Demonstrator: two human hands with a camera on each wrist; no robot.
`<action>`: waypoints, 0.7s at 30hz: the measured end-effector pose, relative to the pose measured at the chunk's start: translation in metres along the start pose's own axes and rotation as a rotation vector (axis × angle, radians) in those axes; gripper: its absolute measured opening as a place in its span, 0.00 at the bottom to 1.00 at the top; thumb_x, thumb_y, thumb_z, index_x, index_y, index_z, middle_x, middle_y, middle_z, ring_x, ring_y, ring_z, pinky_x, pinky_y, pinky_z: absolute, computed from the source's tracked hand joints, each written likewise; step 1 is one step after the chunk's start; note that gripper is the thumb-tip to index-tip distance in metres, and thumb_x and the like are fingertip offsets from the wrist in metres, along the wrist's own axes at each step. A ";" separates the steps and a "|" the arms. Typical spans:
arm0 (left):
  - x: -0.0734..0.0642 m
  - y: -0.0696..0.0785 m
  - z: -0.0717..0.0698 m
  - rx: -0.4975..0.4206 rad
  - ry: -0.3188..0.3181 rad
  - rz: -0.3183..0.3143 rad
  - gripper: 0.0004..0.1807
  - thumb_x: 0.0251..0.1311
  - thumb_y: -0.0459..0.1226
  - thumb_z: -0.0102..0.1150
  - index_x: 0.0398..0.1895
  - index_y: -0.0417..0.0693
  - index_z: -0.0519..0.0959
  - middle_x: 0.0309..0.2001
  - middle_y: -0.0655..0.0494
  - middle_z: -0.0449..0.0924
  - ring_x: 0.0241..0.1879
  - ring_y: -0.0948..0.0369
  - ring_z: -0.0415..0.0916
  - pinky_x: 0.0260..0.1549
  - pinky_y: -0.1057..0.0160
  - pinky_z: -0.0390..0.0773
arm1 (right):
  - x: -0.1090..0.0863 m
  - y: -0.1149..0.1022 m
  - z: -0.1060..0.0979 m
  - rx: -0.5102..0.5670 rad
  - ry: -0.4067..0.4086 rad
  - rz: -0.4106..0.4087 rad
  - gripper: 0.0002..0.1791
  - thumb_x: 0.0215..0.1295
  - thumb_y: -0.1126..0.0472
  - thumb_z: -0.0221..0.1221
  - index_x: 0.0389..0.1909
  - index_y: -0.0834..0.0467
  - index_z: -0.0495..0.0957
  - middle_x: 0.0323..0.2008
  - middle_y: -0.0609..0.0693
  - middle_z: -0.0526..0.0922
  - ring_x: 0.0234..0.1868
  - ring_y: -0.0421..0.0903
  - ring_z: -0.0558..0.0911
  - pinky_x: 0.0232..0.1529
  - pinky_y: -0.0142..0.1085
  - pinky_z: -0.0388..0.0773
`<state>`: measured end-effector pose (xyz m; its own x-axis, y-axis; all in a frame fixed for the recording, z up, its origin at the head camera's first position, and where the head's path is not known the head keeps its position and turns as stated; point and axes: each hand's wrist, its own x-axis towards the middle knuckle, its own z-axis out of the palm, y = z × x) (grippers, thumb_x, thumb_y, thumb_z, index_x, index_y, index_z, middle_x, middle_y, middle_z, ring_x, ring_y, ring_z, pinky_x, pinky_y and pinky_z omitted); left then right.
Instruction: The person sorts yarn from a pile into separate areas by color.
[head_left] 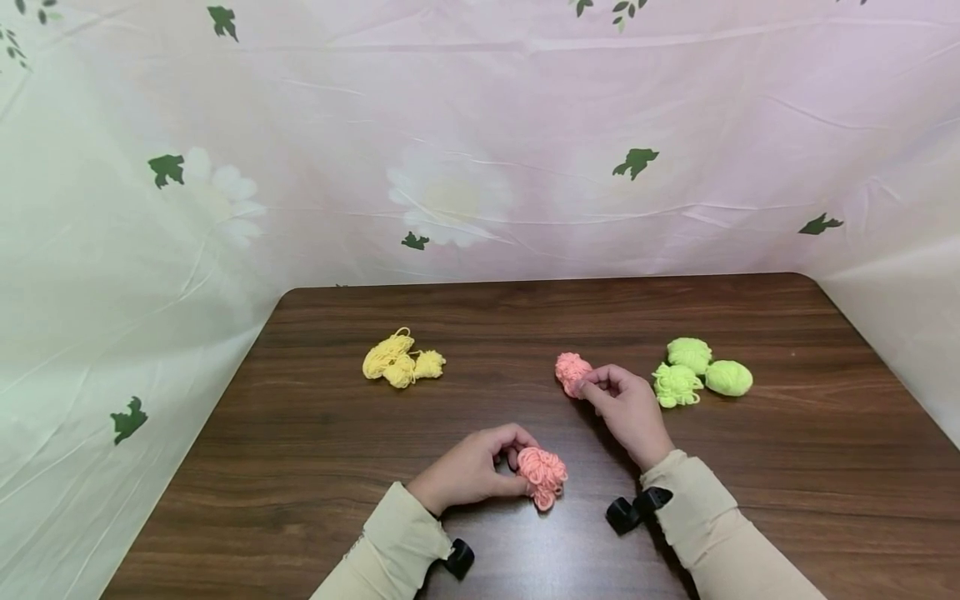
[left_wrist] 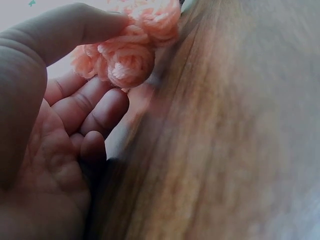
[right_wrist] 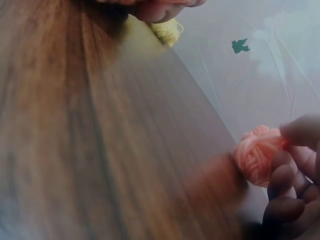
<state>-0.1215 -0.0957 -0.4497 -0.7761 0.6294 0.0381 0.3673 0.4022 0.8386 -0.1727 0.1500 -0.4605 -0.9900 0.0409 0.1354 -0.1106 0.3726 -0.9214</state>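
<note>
My left hand (head_left: 480,468) pinches a loopy pink yarn ball (head_left: 543,475) between thumb and fingers, near the front middle of the table. In the left wrist view this pink yarn (left_wrist: 127,62) looks like a clump of looped strands, with the thumb on top. Farther back and to the right, my right hand (head_left: 626,408) pinches a second, smaller pink yarn ball (head_left: 572,372) by its near right side. That ball (right_wrist: 259,156) appears wound and rounded in the right wrist view, close to the tabletop. Whether it touches the wood I cannot tell.
Several yellow yarn balls (head_left: 399,360) lie grouped at the back left of the brown wooden table (head_left: 300,467). Three lime-green yarn balls (head_left: 688,357) sit together just right of my right hand. A floral cloth (head_left: 525,150) hangs behind the table and at its sides.
</note>
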 end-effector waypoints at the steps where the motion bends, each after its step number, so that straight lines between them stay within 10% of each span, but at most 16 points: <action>1: 0.000 0.000 0.000 0.000 0.001 -0.001 0.19 0.46 0.39 0.70 0.43 0.62 0.76 0.30 0.68 0.75 0.33 0.65 0.73 0.33 0.69 0.73 | 0.000 0.000 0.000 0.014 0.001 -0.002 0.10 0.58 0.55 0.63 0.31 0.59 0.80 0.26 0.53 0.81 0.20 0.41 0.74 0.20 0.32 0.73; 21: 0.001 0.005 0.001 -0.091 0.064 -0.062 0.18 0.47 0.35 0.69 0.43 0.56 0.76 0.30 0.56 0.76 0.31 0.55 0.73 0.27 0.71 0.71 | -0.001 -0.001 0.001 0.088 0.039 -0.003 0.06 0.60 0.59 0.61 0.31 0.58 0.79 0.26 0.52 0.82 0.19 0.43 0.73 0.18 0.33 0.71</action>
<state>-0.1200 -0.0924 -0.4457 -0.8280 0.5605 0.0167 0.2720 0.3753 0.8861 -0.1718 0.1489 -0.4604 -0.9857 0.0767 0.1504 -0.1222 0.2902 -0.9491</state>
